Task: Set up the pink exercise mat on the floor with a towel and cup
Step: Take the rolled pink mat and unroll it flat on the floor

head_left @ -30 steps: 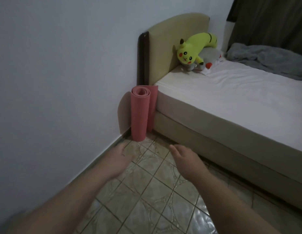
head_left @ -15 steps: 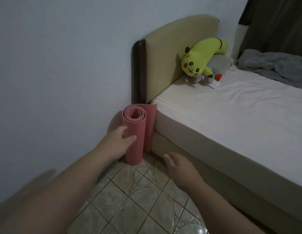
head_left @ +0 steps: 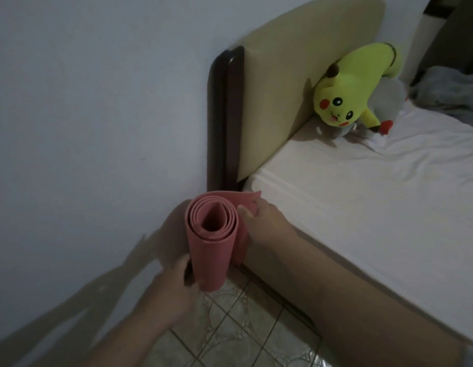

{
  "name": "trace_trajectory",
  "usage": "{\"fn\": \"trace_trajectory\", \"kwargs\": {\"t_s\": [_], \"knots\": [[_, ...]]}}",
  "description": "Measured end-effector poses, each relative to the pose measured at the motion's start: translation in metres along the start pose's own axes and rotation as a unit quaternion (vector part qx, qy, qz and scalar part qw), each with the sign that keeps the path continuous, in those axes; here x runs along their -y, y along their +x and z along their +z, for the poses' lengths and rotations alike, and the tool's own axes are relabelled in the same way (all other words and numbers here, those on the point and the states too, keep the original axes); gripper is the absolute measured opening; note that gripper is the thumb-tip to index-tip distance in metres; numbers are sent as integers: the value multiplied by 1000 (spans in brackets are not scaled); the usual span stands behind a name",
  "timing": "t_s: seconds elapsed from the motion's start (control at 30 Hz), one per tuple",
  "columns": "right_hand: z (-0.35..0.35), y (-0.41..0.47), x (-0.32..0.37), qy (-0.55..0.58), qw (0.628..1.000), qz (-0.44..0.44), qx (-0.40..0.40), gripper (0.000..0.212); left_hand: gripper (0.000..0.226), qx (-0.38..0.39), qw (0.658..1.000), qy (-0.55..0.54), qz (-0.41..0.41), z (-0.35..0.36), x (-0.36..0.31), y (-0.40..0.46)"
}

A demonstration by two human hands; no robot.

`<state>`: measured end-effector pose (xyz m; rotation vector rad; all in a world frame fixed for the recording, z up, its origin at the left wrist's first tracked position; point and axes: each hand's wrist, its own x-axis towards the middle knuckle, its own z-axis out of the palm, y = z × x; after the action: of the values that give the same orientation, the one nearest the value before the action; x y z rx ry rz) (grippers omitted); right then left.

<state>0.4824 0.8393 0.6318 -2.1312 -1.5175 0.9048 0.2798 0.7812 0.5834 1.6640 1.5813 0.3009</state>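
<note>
The pink exercise mat (head_left: 211, 250) is rolled up and stands on end in the corner between the wall and the bed. My left hand (head_left: 174, 290) wraps around the roll's lower left side. My right hand (head_left: 264, 223) grips the roll's upper right side, thumb against the loose outer flap. No towel or cup is in view.
The bed's mattress (head_left: 362, 207) fills the right side, its beige headboard (head_left: 296, 83) against the wall (head_left: 97, 128). A yellow plush toy (head_left: 352, 88) leans on the headboard. A grey blanket (head_left: 450, 88) lies at the far right. Patterned floor tiles (head_left: 230, 332) show below.
I have come closer to the mat. My right hand rose from near the floor onto the roll's right side, and my left hand shifted lower around its left side.
</note>
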Motion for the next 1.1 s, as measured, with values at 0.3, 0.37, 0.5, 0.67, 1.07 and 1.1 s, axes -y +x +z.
{"fn": "trace_trajectory", "kwargs": {"t_s": [0.3, 0.37, 0.5, 0.67, 1.07, 1.1], "knots": [[87, 117, -32, 23, 993, 116, 29, 83, 84, -10, 985, 169, -30, -21, 9, 216], [102, 133, -37, 24, 991, 126, 46, 88, 90, 12, 987, 152, -46, -10, 15, 239], [132, 152, -45, 44, 985, 155, 68, 97, 102, 47, 993, 85, -65, 7, 37, 264], [153, 154, -54, 49, 990, 130, 26, 97, 81, 29, 996, 84, 19, 17, 52, 263], [147, 116, -61, 33, 994, 101, 22, 116, 62, 93, 990, 48, 90, 29, 64, 226], [144, 106, -65, 11, 994, 104, 28, 117, 63, 112, 990, 24, 87, 32, 64, 214]]}}
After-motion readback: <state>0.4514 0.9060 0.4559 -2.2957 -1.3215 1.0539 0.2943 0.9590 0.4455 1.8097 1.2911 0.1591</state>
